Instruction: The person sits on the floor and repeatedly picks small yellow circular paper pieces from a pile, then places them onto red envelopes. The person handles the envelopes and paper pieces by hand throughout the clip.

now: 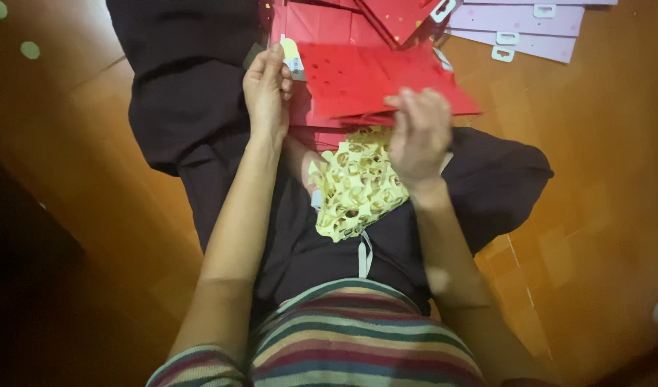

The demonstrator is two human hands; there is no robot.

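A striped shirt and dark trousers are seen nearest. A pale yellow cut-paper lattice is laid on the lap. Just beyond it, a red paper sheet is pinched at its near right edge in the right hand; its left edge is gripped by the left hand. Farther off, red packets and lilac packets are spread on the wooden floor.

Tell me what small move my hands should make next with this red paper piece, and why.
Probably draw the red card toward your lap. Your left hand pinches its left edge and your right hand its lower right edge, but it hangs over the red stack, with the yellow cut-out sheet lying below.
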